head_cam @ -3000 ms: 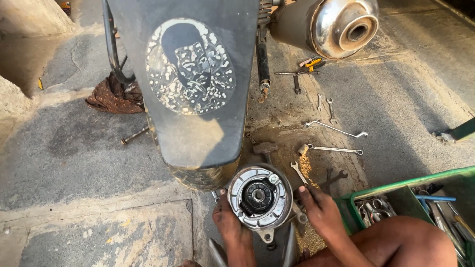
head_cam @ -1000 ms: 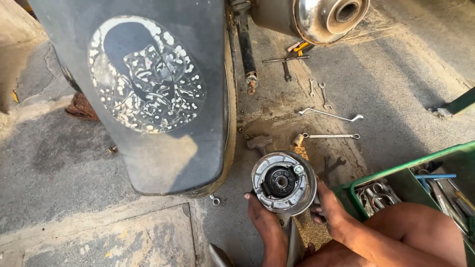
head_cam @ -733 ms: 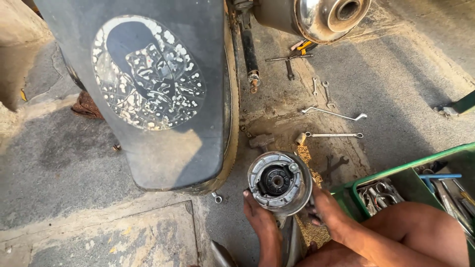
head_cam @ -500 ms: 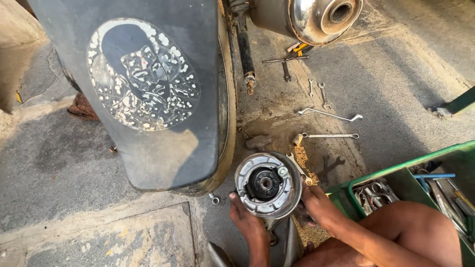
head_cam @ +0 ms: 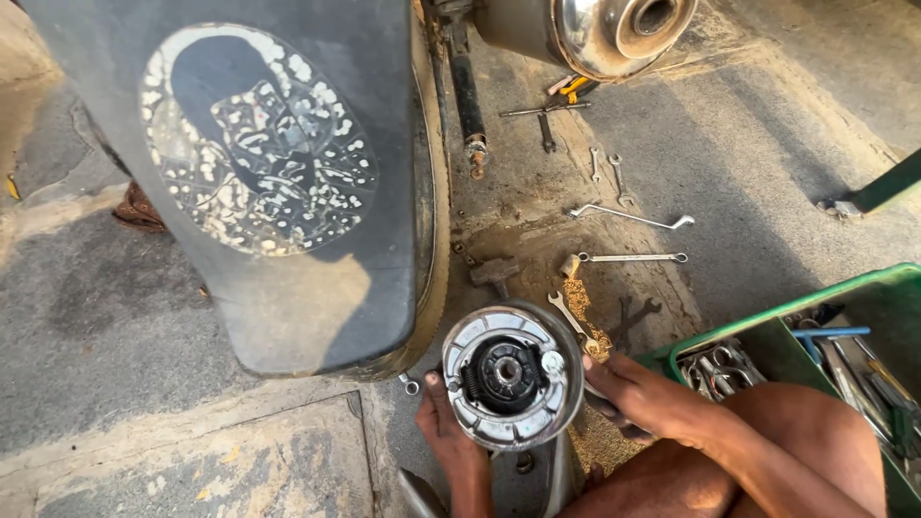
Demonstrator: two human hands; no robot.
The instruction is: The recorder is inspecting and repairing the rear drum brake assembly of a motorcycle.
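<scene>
Hands — left (head_cam: 449,443), right (head_cam: 641,395) — in closed grip around round, shiny-metal brake plate (head_cam: 510,374).

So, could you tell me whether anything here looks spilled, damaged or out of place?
Yes: tan sawdust-like grit lies spilled on the stained ground beside the brake plate, which the left hand and right hand hold. Wrenches lie scattered on the concrete rather than in the green crate.
</scene>
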